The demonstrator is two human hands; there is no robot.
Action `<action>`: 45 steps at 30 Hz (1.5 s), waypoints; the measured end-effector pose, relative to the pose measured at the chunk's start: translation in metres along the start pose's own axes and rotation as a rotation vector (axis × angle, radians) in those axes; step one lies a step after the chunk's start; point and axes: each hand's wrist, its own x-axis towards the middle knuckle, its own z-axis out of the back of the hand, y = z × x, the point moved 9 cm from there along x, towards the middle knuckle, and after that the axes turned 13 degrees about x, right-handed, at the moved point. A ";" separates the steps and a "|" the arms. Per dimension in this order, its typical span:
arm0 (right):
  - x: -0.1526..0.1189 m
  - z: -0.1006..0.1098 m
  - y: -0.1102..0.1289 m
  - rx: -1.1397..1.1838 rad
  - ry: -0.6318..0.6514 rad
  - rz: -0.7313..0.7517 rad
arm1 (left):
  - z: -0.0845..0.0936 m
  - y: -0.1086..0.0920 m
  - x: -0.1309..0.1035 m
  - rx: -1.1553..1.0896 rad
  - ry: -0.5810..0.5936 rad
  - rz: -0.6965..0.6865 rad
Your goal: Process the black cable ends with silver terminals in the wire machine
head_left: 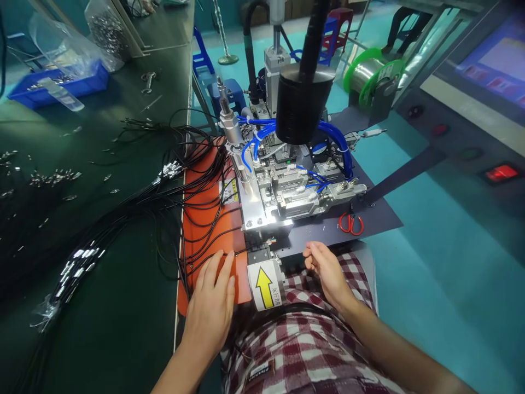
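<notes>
My left hand (213, 295) lies palm down over the orange sheet (213, 219), its fingertips on or beside a black cable (205, 260) that runs toward the machine (287, 186). The fingers are stretched out. My right hand (325, 268) hangs in front of the machine's dark base plate, above the checkered clothing, with its fingers curled together; nothing can be made out in them. Between my hands is a roller with a yellow arrow label (266, 285). Several colored wire ends (271, 241) show at a small fixture just above it.
Red-handled scissors (351, 224) lie on the base plate. Bundled black cables (135, 205) cross the dark table (123, 328) at left. A blue tray (88, 82) sits farther back. A wire spool (373, 76) and a control panel (463, 137) stand at right. Behind, a person's legs show.
</notes>
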 end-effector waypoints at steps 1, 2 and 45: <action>-0.001 0.006 -0.001 0.003 -0.010 -0.002 | 0.000 0.000 0.003 -0.002 0.001 0.003; -0.002 0.009 -0.001 0.006 -0.016 -0.002 | -0.001 0.001 0.008 -0.004 -0.002 0.006; -0.058 -0.091 0.048 -0.249 0.465 0.056 | 0.022 -0.053 0.044 -0.759 0.347 -0.132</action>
